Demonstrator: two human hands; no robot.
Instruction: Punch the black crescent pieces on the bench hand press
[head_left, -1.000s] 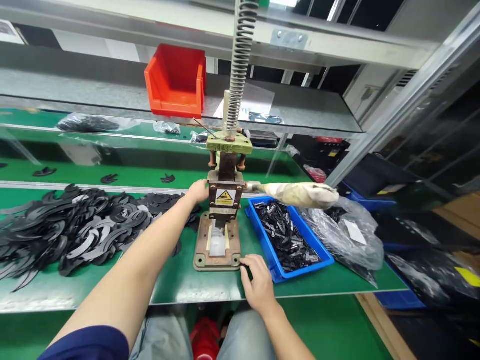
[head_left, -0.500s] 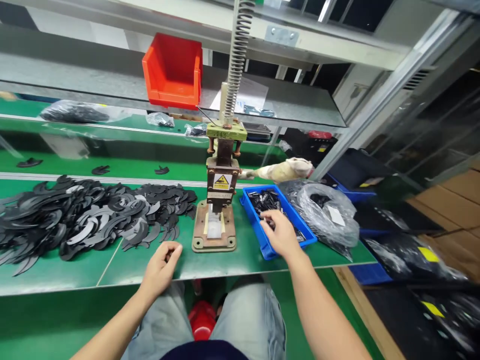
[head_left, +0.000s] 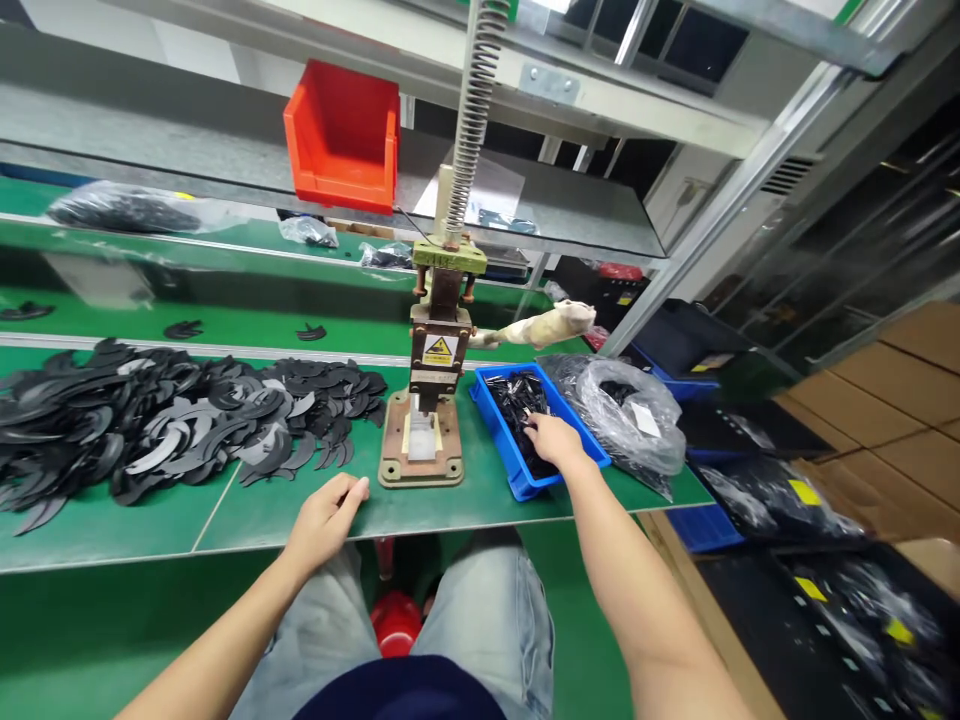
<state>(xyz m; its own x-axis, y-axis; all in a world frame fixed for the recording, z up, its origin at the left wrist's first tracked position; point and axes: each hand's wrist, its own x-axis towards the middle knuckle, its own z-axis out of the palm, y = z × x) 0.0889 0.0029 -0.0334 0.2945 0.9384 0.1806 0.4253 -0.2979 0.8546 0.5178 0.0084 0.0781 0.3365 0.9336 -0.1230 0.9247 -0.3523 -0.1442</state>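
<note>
My right hand (head_left: 553, 441) reaches into a blue tray (head_left: 517, 480) of small black parts (head_left: 514, 398). Its fingertips are closed among the parts, with a small glinting piece at them. My left hand (head_left: 328, 515) rests at the table's front edge, its fingers curled and its thumb against them; no object shows in it. Between the hands stands a bench press (head_left: 441, 350) with a tall spring and a yellow warning label. A pale clear block (head_left: 422, 443) sits on its base. Left of the press lies a heap of curved black pieces (head_left: 187, 430).
The press's wrapped lever (head_left: 540, 326) sticks out over the tray. Right of the tray lies a clear plastic bag (head_left: 630, 410). A red bin (head_left: 341, 140) stands on the shelf above. Several bagged parts and boxes (head_left: 862, 410) are at the right.
My right hand has moved deeper among the black parts in the tray. My left hand has stayed by the table edge, its thumb now nearer the fingers. The view has shifted slightly.
</note>
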